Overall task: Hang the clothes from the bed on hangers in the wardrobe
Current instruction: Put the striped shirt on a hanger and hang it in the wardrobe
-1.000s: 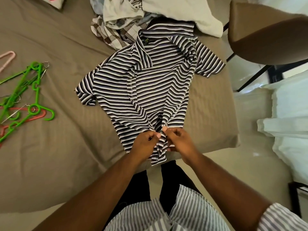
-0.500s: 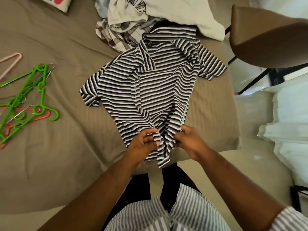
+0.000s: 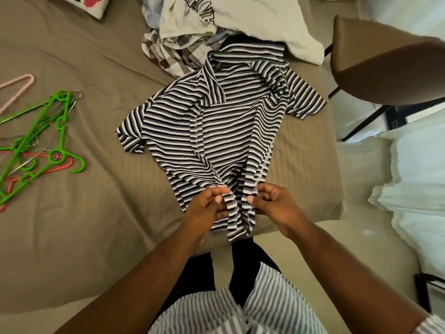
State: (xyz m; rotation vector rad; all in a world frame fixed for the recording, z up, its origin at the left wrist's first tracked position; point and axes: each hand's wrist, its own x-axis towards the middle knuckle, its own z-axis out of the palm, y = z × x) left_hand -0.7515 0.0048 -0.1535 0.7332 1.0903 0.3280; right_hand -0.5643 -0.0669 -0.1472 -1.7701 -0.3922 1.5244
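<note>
On the tan bed (image 3: 72,225) the striped shirt (image 3: 216,131) lies flat, hem at the near edge. The left hand (image 3: 204,213) and right hand (image 3: 272,206), together a second ago, now pinch separate hem flaps and draw them apart, probably opening it for a green hanger (image 3: 60,133).

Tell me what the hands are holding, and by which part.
The left hand and right hand each pinch the black, white and purple striped polo shirt at its bottom hem.
</note>
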